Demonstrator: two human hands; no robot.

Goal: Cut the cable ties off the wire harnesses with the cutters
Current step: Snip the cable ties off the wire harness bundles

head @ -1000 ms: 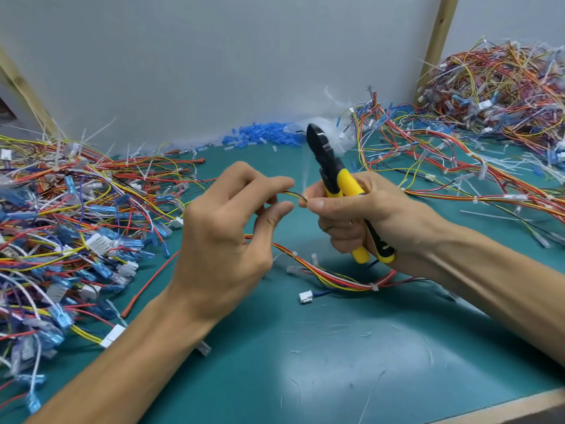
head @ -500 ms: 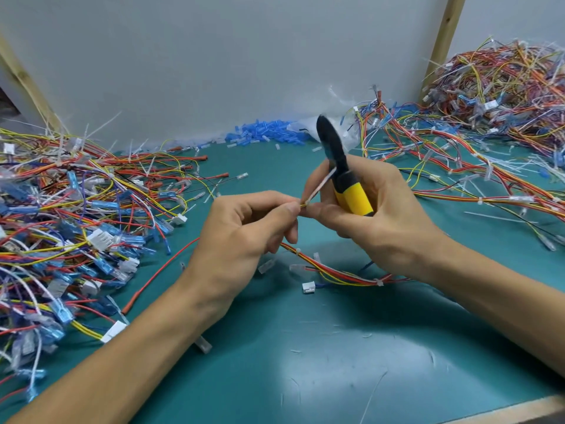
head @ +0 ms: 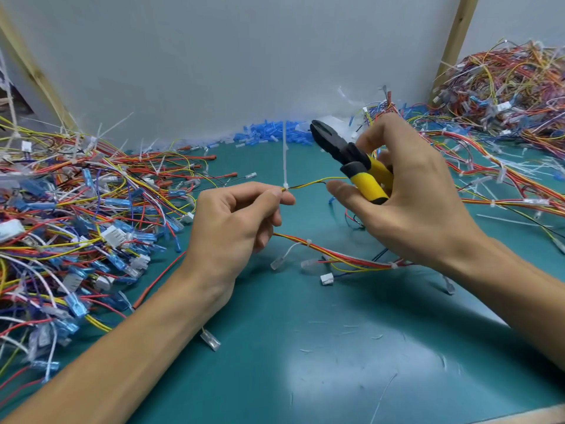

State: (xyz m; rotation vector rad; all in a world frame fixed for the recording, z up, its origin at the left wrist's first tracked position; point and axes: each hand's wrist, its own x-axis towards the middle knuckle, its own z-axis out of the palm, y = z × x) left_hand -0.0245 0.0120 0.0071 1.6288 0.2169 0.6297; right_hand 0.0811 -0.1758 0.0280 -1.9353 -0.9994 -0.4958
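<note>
My left hand [head: 235, 221] pinches a thin yellow and black wire pair [head: 308, 183] just beside a white cable tie [head: 285, 157] whose long tail stands straight up. My right hand [head: 406, 194] grips the yellow-handled cutters [head: 351, 160], with the black jaws pointing up and left, apart from the tie. The wire runs from my left fingertips to the right hand. The remainder of this harness [head: 342, 258], red, orange and yellow wires with white ties and connectors, lies on the green mat below my hands.
A big tangle of harnesses [head: 70, 221] covers the mat's left side, and another pile [head: 507, 96] fills the back right. Blue terminal sleeves [head: 269, 136] lie along the white back wall. Loose clear sleeves and tie offcuts dot the green mat [head: 305, 347].
My hands have drawn apart, stretching the thin wire between them. The tie's tail now stands upright, and the cutters have tilted so the jaws point up-left, away from the tie.
</note>
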